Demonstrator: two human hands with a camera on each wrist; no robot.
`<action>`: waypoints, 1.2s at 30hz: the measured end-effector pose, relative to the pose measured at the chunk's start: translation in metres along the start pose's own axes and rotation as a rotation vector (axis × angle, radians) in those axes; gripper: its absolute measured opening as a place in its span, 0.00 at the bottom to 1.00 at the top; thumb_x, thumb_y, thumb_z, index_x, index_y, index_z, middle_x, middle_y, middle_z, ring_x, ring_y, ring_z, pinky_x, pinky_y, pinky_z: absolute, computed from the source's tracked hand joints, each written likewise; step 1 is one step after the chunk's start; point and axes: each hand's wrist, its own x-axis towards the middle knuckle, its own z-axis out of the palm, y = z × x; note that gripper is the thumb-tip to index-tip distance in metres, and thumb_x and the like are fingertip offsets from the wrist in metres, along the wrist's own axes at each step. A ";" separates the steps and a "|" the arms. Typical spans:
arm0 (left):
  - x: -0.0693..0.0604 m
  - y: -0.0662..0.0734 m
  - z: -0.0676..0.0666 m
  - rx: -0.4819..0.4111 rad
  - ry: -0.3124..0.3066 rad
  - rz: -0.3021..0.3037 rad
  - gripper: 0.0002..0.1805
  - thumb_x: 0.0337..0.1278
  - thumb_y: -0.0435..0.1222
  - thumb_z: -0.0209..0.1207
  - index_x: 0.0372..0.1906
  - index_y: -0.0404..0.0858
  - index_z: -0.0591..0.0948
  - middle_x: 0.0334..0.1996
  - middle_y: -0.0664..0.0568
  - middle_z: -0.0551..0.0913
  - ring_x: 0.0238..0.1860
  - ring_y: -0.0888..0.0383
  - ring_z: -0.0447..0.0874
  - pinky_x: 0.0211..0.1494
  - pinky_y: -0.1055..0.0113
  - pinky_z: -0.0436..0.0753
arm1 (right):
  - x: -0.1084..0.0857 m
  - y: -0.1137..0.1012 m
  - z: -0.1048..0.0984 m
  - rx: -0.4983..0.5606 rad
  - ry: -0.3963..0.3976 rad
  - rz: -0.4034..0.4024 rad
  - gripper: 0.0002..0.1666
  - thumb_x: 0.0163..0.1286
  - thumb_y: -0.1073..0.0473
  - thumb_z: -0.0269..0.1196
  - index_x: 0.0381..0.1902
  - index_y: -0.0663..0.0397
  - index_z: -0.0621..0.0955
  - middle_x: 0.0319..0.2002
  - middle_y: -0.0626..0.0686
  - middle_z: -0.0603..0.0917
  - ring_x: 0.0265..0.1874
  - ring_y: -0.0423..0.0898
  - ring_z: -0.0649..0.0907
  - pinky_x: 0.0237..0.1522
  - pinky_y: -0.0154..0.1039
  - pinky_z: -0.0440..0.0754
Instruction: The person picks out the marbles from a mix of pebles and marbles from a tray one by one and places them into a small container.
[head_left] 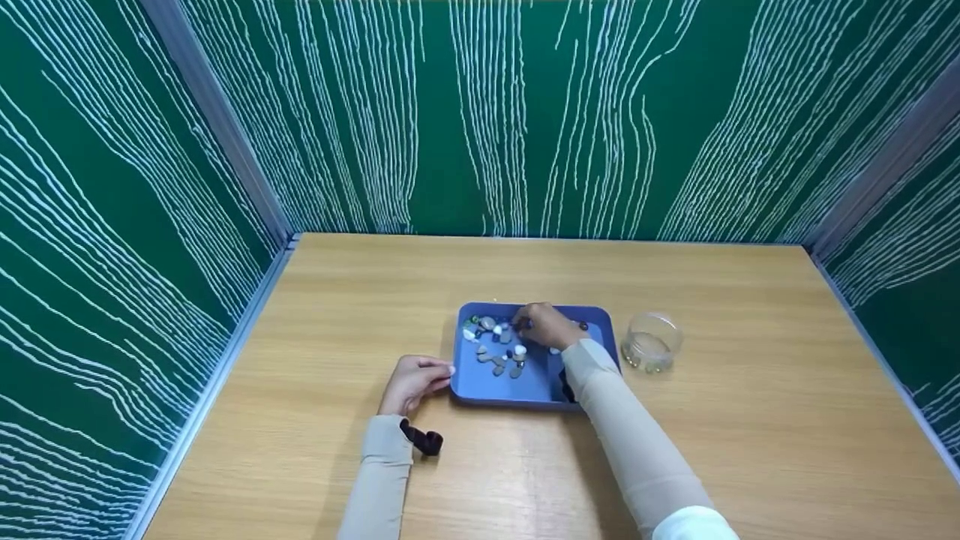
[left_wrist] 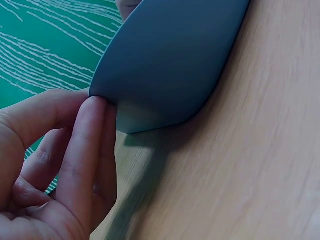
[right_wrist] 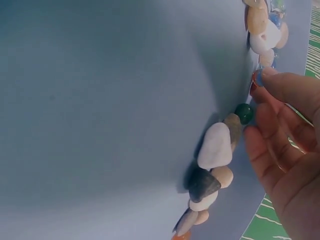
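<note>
A blue tray (head_left: 480,384) lies on the table with pebbles and glass marbles in it. At its left edge my left hand (head_left: 414,381) pinches the rim between thumb and fingers; the left wrist view shows the fingertips (left_wrist: 94,105) at a corner of the tray wall (left_wrist: 165,65). My right hand (head_left: 551,326) reaches into the far part of the tray. Its thumb and forefinger pinch a small blue glass marble (right_wrist: 257,78), partly hidden by the fingers. Close to that hand are a green marble (right_wrist: 244,114), a white pebble (right_wrist: 216,146) and a dark pebble (right_wrist: 203,185).
Right of the tray stands a clear round container (head_left: 651,343) with a few marbles at its bottom. The wooden table (head_left: 360,300) is bounded by green panels (head_left: 435,150) with white wavy lines. More pebbles (head_left: 499,363) lie in the tray's left half.
</note>
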 end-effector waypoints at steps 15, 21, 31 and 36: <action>-0.010 0.011 0.002 0.014 -0.035 -0.003 0.15 0.51 0.20 0.61 0.45 0.15 0.78 0.44 0.31 0.84 0.34 0.60 0.85 0.43 0.69 0.89 | -0.004 0.005 0.000 -0.003 0.006 -0.028 0.11 0.64 0.66 0.64 0.45 0.58 0.86 0.44 0.57 0.86 0.38 0.47 0.83 0.47 0.43 0.87; 0.001 0.000 -0.001 0.019 -0.032 -0.009 0.17 0.51 0.21 0.62 0.46 0.15 0.78 0.37 0.40 0.86 0.31 0.62 0.84 0.39 0.72 0.88 | -0.003 0.007 0.001 0.004 0.009 -0.016 0.09 0.63 0.65 0.65 0.42 0.57 0.86 0.41 0.56 0.87 0.33 0.45 0.81 0.38 0.38 0.86; -0.001 0.001 0.002 0.023 0.007 -0.002 0.13 0.49 0.21 0.63 0.42 0.18 0.80 0.34 0.42 0.86 0.31 0.60 0.85 0.39 0.71 0.89 | -0.005 0.007 -0.002 -0.005 0.009 -0.019 0.08 0.64 0.62 0.65 0.41 0.57 0.86 0.37 0.55 0.86 0.30 0.44 0.81 0.32 0.33 0.83; -0.001 0.001 0.001 0.017 0.012 -0.017 0.12 0.49 0.20 0.63 0.42 0.20 0.81 0.36 0.41 0.86 0.32 0.60 0.86 0.40 0.71 0.89 | -0.007 0.008 -0.007 0.009 0.004 -0.001 0.09 0.65 0.60 0.65 0.42 0.56 0.86 0.38 0.53 0.86 0.30 0.44 0.80 0.32 0.32 0.82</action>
